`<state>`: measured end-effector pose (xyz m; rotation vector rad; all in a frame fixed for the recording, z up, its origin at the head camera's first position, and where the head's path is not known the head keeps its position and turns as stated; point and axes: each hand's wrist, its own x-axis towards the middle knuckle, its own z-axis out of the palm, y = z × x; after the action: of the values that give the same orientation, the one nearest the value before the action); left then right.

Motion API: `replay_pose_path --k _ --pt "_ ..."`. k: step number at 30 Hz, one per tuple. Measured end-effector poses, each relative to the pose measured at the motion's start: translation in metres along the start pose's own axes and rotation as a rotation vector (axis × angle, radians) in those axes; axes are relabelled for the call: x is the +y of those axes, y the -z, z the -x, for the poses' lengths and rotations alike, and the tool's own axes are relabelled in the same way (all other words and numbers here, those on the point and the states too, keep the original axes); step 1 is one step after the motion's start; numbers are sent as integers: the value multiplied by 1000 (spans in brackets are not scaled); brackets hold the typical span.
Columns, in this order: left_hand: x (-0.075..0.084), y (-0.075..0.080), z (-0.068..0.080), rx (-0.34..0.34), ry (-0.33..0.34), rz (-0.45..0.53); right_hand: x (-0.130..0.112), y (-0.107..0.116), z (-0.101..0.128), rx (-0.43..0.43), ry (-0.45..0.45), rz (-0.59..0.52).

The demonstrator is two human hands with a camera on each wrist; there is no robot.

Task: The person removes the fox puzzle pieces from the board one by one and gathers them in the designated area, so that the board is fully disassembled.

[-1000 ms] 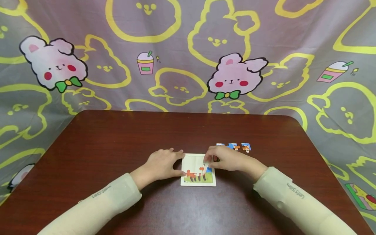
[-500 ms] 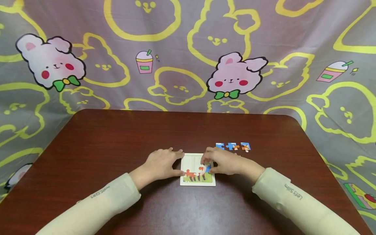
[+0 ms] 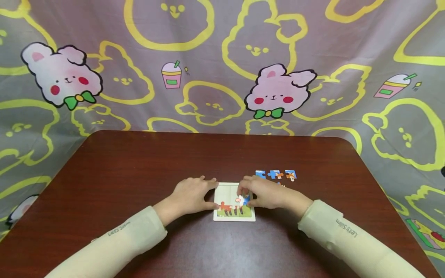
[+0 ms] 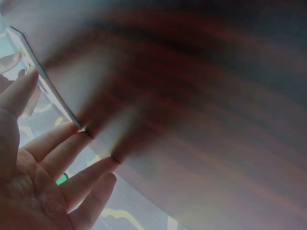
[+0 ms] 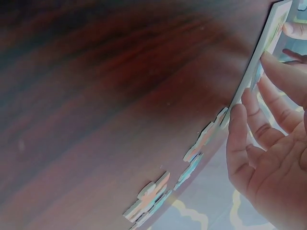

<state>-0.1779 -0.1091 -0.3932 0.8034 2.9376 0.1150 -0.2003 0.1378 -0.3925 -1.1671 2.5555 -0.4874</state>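
Observation:
A white puzzle tray [image 3: 234,217] lies on the dark wooden table [image 3: 139,173], its lower row filled with an orange-and-green picture. My left hand [image 3: 189,195] rests flat against the tray's left edge, fingers straight. In the left wrist view those fingertips [image 4: 76,132] touch the tray's rim [image 4: 45,84]. My right hand [image 3: 265,192] lies over the tray's right side, forefinger and thumb pinching a blue-and-white puzzle piece [image 3: 245,199] that sits on the tray. The right wrist view shows its fingers [image 5: 240,124] at the tray's edge [image 5: 261,52].
Three loose blue-and-orange pieces [image 3: 275,174] lie in a row just behind my right hand, seen edge-on in the right wrist view as loose pieces [image 5: 201,139]. A bunny-print cloth [image 3: 222,65] hangs behind and around the table.
My right hand has slid a little left and nearer, bringing the piece down onto the tray's right side. The left hand has stayed put.

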Motion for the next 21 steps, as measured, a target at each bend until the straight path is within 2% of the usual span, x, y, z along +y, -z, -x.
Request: replay_pose_path --k 5,16,21 --pt "0 0 1 1 1 -2 -1 -2 0 3 7 -13" --pt "0 -1 1 3 5 0 -1 0 0 -20 -28 -132" --pt "0 -2 0 7 2 8 -1 2 1 -8 -23 -147"
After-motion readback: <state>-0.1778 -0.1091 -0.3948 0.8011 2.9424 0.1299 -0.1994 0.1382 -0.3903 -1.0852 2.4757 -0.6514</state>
